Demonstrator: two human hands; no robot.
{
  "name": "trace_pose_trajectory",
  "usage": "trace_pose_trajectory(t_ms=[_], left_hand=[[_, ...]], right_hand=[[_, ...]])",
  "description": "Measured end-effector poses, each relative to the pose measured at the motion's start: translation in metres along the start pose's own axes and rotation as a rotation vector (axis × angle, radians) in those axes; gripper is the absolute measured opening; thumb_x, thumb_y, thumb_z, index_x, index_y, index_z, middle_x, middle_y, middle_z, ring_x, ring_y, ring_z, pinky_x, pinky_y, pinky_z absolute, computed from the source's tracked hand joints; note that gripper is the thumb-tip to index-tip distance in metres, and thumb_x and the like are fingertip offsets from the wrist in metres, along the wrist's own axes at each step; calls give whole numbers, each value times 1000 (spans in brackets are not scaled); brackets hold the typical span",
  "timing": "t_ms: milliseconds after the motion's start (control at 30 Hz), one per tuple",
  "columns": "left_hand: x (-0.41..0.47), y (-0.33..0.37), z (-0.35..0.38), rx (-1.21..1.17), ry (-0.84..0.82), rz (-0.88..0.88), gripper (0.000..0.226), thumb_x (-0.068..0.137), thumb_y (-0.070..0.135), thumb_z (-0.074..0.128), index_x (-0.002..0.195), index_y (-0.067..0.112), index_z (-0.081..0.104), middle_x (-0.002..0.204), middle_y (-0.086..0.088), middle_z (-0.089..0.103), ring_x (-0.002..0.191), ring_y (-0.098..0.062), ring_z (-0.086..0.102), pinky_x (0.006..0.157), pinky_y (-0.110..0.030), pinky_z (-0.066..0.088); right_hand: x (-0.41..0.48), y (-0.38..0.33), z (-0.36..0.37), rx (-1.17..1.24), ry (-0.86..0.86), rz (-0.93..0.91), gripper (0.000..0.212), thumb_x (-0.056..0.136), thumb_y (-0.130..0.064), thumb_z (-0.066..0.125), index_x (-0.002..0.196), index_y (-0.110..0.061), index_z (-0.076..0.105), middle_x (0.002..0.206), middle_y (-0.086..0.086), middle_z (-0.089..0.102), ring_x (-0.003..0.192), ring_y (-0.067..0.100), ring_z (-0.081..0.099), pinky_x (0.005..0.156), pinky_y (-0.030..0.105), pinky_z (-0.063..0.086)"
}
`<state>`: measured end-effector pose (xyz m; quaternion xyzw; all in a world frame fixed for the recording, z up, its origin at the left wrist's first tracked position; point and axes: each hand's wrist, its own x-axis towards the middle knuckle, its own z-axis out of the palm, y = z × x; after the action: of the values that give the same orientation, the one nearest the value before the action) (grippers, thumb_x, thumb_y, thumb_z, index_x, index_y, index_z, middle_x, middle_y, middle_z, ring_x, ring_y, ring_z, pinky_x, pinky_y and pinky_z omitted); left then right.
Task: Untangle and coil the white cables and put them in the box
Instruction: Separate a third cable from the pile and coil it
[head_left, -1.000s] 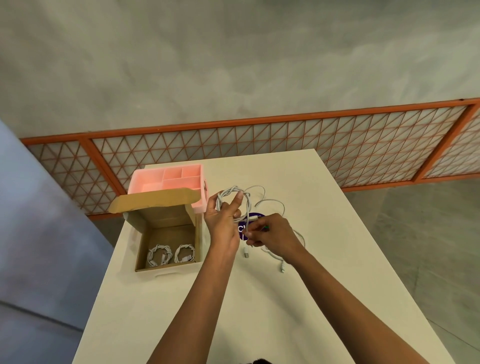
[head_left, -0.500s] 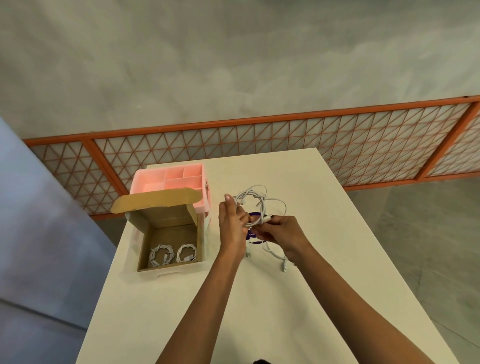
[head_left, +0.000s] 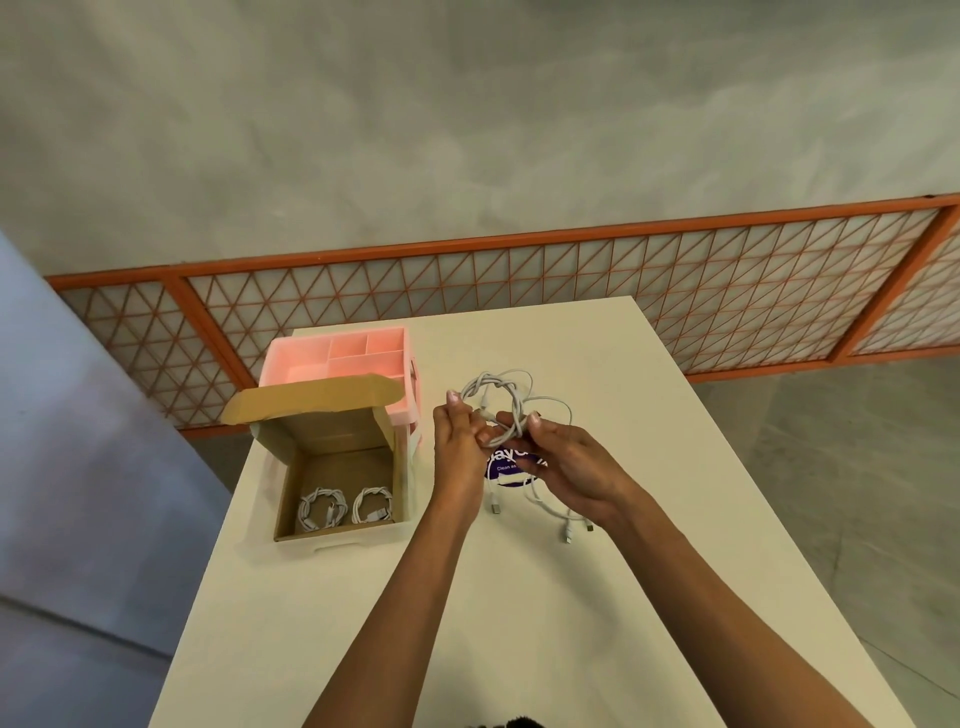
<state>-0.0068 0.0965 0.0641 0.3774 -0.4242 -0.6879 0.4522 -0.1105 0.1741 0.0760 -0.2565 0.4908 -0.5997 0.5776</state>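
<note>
Holding a tangled loop of white cables over the table at frame centre, the left hand gripped its left side while the right hand pinched the crossed strands. Loose ends trailed below the hands. Two coiled cables lay in the open cardboard box at centre left.

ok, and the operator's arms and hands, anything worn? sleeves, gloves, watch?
Nothing worn that shows. The left hand and right hand are bare: no gloves, rings or tape. The left forearm and right forearm are bare to the frame edge: no sleeves, watch, bands or markers.
</note>
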Motion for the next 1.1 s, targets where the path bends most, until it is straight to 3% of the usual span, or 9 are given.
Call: trace_pose_trajectory(t_ms=[100,233,467,567,667,767,867,1000,1100], left_hand=[[-3,5,1,22,-35,34,26,103,34,31,86,17,42,48,14,35,45,-1,36,70,-24,40],[-5,7,2,82,-58,88,25,103,32,30,86,19,41,48,13,32,46,-3,31,65,-21,35],[-5,5,1,126,-37,57,24,103,35,33,87,21,43,52,12,37,50,-5,37,76,-32,42],[-4,2,0,220,-55,56,23,101,39,34,90,22,45,78,-2,58,74,-16,61,86,-40,51],[-6,0,-2,250,-73,39,18,99,41,38,92,28,48,110,-17,60,99,-24,66,89,-44,54],[-5,0,-1,216,-51,80,18,99,35,42,90,21,49,97,-13,63,88,-21,67,85,-45,54],[-5,0,-1,248,-37,125,18,98,35,47,88,21,53,96,-17,64,94,-34,64,89,-55,51],[-8,0,-1,276,-32,154,18,97,36,48,90,20,53,96,-12,65,95,-28,63,91,-58,49],[-9,-2,-2,297,-43,174,18,97,36,49,93,19,54,98,-11,65,99,-33,62,91,-59,48]], right_hand=[[-1,2,5,91,23,28,31,100,-26,40,111,-11,66,102,-1,71,89,5,65,74,22,42],[0,6,10,215,70,100,32,99,-33,41,111,-15,65,105,-5,67,82,0,63,71,22,38],[2,5,12,149,102,88,34,102,-31,37,102,-18,68,88,-6,70,80,4,60,70,24,35],[3,4,11,33,157,10,37,103,-29,33,102,-18,68,90,-2,72,86,8,64,75,26,40],[4,2,8,-55,177,-45,37,103,-28,33,97,-18,69,86,-2,74,82,7,66,71,24,43],[5,1,8,-50,192,-49,37,104,-25,34,95,-14,69,80,-2,74,72,5,68,63,19,46],[9,3,7,-7,223,-20,37,104,-23,34,94,-11,68,79,0,74,75,10,67,64,20,44],[12,2,7,27,271,94,33,102,-24,39,88,-13,67,73,-2,73,68,8,65,65,23,39],[11,-1,8,64,307,188,26,98,-23,47,88,-14,69,67,-5,71,62,5,61,61,20,39]])
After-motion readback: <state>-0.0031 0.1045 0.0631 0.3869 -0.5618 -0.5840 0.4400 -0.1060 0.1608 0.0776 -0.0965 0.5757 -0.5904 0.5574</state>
